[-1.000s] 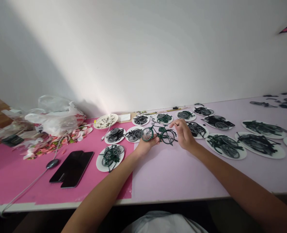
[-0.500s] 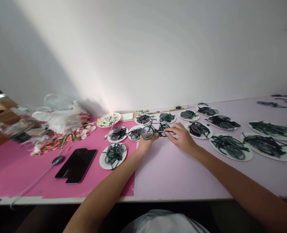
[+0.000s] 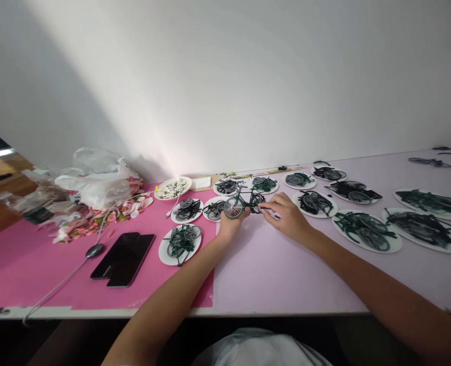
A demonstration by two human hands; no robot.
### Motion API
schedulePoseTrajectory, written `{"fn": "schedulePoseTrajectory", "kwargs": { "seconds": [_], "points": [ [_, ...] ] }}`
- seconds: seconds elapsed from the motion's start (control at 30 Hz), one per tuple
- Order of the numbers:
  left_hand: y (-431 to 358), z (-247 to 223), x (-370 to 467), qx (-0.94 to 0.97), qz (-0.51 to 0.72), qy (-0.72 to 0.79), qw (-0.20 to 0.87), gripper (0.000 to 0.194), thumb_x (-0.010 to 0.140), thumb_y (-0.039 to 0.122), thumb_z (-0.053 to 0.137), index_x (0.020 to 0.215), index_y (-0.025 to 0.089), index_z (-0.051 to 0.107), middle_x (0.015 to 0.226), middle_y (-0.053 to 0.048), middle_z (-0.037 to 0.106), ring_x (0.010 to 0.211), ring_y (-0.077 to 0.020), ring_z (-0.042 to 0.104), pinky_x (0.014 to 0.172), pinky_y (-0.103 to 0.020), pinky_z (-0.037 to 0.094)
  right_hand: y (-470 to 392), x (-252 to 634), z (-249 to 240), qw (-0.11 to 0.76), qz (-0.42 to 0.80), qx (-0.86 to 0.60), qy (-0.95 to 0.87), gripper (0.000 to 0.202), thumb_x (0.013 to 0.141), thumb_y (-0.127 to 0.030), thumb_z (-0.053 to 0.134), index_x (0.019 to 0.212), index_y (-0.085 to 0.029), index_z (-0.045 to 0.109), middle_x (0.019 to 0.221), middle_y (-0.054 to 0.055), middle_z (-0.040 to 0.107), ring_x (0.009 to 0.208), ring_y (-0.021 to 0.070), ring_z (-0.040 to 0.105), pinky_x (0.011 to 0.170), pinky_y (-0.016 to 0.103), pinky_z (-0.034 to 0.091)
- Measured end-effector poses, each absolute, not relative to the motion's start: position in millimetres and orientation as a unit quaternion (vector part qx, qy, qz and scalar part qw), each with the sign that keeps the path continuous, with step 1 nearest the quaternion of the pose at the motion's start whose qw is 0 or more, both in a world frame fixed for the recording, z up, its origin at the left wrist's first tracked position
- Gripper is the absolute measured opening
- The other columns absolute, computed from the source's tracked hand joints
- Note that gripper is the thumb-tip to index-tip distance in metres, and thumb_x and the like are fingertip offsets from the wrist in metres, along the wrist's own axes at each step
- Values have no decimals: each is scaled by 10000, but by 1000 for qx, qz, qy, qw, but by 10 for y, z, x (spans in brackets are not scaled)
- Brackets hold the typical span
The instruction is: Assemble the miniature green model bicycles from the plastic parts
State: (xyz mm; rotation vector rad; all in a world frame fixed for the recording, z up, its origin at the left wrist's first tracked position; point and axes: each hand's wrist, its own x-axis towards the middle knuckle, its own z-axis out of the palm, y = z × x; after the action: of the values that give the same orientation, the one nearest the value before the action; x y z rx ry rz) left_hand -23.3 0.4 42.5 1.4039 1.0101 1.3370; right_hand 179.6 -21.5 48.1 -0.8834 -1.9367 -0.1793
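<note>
left hand (image 3: 230,227) grips the small bicycle (image 3: 233,208) upright, back from the worktop (image 3: 286,279)'s front edge; right hand (image 3: 289,218) pinches a dark stick (image 3: 276,216) by the rear wheel (image 3: 257,202), needing steadiness.

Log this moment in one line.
left hand: holds green model bicycle | right hand: fingers near rear wheel | around: plates of bicycle parts

It looks like a small workshop or craft bench, though the view does not settle which. A long table (image 3: 279,284) against a bare wall (image 3: 225,86) carries rows of plates (image 3: 164,256) sorted with bicycle parts (image 3: 364,231), plus loose petals (image 3: 92,223), a plastic bag (image 3: 96,183) and a bowl (image 3: 180,195) of small pieces.
</note>
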Motion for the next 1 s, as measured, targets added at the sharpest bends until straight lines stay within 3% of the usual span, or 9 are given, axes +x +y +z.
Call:
{"fn": "schedulePoseTrajectory", "kwargs": {
  "seconds": [1.0],
  "points": [
    [-3,415,-223,592,561,411,407,339,717,431,850,846,139,736,925,-113,770,876,-270,699,849,-372,554,-216,1802,473,463,-78,-350,-811,236,969,-151,600,1103,-245,770,819,63,646,855,252,607,730,380,549]
  ]
}}
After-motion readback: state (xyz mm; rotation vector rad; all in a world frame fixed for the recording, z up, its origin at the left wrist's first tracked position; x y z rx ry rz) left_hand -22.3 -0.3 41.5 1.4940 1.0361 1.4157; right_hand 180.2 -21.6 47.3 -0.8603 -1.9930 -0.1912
